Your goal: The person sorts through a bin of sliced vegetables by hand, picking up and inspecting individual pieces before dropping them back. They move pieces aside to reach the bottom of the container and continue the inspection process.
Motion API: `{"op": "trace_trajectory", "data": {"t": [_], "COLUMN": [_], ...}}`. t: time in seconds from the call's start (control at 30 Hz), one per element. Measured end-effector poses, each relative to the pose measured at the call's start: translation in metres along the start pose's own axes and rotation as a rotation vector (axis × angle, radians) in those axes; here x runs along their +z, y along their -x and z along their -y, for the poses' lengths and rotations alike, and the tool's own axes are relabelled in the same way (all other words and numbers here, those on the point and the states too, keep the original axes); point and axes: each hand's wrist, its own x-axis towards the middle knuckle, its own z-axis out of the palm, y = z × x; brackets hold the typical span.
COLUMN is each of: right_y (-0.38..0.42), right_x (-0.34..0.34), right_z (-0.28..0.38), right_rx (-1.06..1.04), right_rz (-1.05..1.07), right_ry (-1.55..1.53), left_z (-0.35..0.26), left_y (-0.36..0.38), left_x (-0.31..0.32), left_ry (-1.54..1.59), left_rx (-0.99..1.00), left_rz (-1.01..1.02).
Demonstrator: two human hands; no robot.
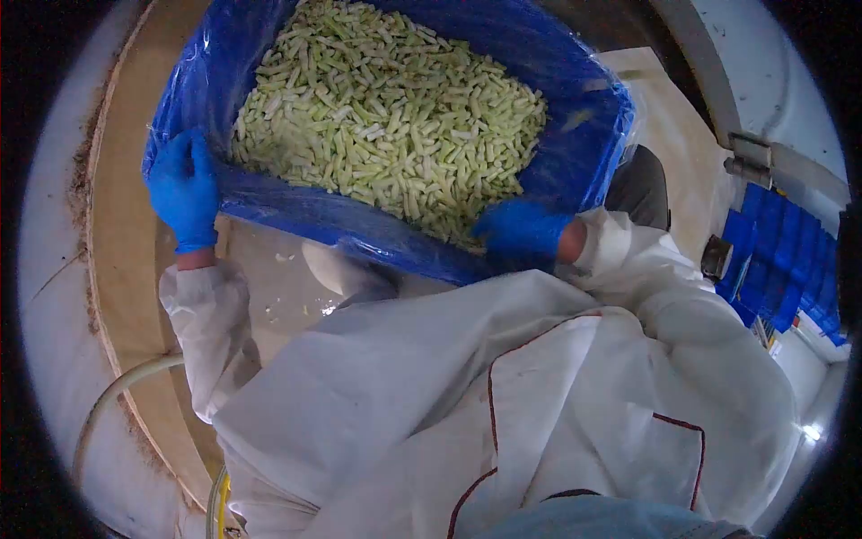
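Note:
A blue crate lined with clear plastic film holds a heap of short, pale green cut vegetable pieces. My left hand, in a blue glove, grips the crate's left rim and the film there, thumb and fingers closed over it. Inside the crate's near right part, my right hand, also blue-gloved, lies at the edge of the heap. Its fingers are blurred and partly hidden, so what they hold does not show. Bare blue crate wall shows to the right of the heap.
A tan curved ledge runs along the left, with a pale hose across it. Below the crate is a wet light floor. Stacked blue crates stand at the right. My white coat fills the foreground.

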Motion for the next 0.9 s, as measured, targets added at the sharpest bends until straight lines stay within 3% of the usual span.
{"op": "trace_trajectory", "data": {"t": [0.13,0.23,0.33,0.73,0.83,0.9], "right_y": [0.023,0.025,0.018,0.015,0.012,0.01], "right_x": [-0.01,0.002,0.014,0.003,0.002,-0.017], "right_z": [-0.022,-0.036,-0.043,-0.025,-0.029,-0.026], "right_rx": [0.197,0.178,0.207,0.204,0.105,0.176], "right_rz": [-0.118,-0.325,-0.265,-0.149,-0.302,-0.444], "right_ry": [0.122,0.084,0.066,-0.031,-0.09,-0.171], "left_z": [-0.002,-0.003,0.003,0.002,0.002,0.002], "left_y": [0.001,0.003,0.002,0.003,0.002,0.004], "left_x": [0.001,0.002,0.001,0.005,0.003,0.004], "left_ry": [0.084,-0.023,0.04,0.076,0.022,0.056], "left_rx": [-0.097,-0.094,0.001,-0.08,-0.073,-0.108], "left_rz": [0.047,0.017,-0.007,0.003,0.009,0.018]}}
